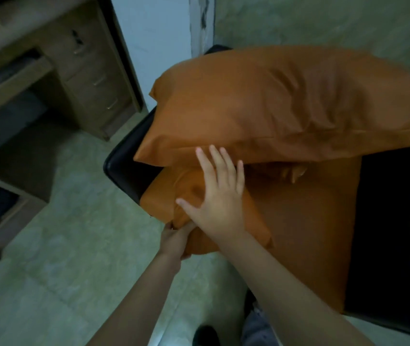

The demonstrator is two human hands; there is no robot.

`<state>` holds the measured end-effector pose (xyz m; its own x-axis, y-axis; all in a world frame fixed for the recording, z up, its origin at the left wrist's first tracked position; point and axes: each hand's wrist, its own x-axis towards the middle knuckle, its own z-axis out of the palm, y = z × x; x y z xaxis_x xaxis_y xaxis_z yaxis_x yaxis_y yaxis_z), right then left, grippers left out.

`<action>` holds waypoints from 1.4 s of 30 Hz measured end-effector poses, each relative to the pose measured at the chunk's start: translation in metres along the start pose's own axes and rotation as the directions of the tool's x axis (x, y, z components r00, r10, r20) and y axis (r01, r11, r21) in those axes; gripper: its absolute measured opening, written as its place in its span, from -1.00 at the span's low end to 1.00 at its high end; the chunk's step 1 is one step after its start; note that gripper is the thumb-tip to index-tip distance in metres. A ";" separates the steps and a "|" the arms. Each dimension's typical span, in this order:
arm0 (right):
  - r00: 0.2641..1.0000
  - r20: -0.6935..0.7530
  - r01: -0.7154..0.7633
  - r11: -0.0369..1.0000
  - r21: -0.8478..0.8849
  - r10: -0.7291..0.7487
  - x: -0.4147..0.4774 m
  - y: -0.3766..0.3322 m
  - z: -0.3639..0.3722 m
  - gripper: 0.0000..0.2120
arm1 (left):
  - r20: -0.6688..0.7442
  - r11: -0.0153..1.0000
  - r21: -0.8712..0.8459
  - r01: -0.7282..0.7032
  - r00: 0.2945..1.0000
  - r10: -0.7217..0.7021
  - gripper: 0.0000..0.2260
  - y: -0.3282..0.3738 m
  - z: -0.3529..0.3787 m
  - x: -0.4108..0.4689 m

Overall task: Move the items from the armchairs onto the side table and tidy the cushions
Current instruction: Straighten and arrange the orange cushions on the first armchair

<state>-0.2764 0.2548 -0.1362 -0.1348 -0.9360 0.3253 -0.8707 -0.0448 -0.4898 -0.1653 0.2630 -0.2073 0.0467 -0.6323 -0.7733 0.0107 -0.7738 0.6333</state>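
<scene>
Upper cushion (pixel 286 108), along back edge of armchair (pixel 393 221): plain burnt orange, no pattern, darker in creases. Lower cushion (pixel 298 233), over seat to front-left corner: same orange, plain. Armchair: black, glossy, pale sheen on left arm. Floor (pixel 61 221): pale grey-green, faint mottling. Desk (pixel 86 78): light brown wood-look, silver drawer handles. Wall (pixel 149 46): pale blue-white. Strip (pixel 201 21) beside it: off-white w/ dark chips. Shoe (pixel 205 334): dark.

An orange lower cushion (pixel 298 221) lies on the black armchair (pixel 393 233), a matching upper cushion (pixel 273 108) propped above it.
</scene>
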 end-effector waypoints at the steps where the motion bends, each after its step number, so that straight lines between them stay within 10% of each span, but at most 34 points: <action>1: 0.999 0.000 0.047 0.999 -0.013 -0.047 0.012 -0.008 0.005 -0.05 | -0.003 1.000 0.005 -0.008 1.000 0.008 -0.38 0.001 -0.004 0.002; 7: 0.961 0.063 0.275 0.946 -0.170 -0.268 0.058 -0.022 0.038 -0.06 | -0.030 0.997 0.066 -0.035 0.999 0.038 -0.51 0.010 -0.014 0.007; 13: 0.914 0.051 0.401 0.878 -0.260 -0.402 0.094 0.020 0.041 -0.63 | -0.024 0.982 0.174 -0.078 0.996 0.083 -0.42 0.008 -0.022 0.011; 21: 0.906 0.108 0.423 0.870 -0.254 -0.409 0.097 0.122 -0.001 -0.67 | -0.058 0.891 0.404 -0.208 0.966 0.251 -0.29 0.023 -0.064 0.025; 36: 0.856 0.237 0.514 0.810 -0.282 -0.460 0.158 0.195 -0.005 -0.31 | -0.293 0.727 0.546 -0.417 0.717 0.632 -0.67 0.150 -0.082 0.089; 42: 0.842 0.300 0.507 0.848 -0.154 -0.448 0.198 0.205 0.051 -0.30 | -0.171 0.736 0.650 -0.191 0.906 0.387 -0.45 0.192 -0.126 0.129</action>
<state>-0.4580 0.0423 -0.2134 0.4187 -0.8728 0.2510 -0.8799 -0.4583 -0.1258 -0.0311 0.0375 -0.1823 0.2176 -0.8659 -0.4504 -0.6502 -0.4727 0.5947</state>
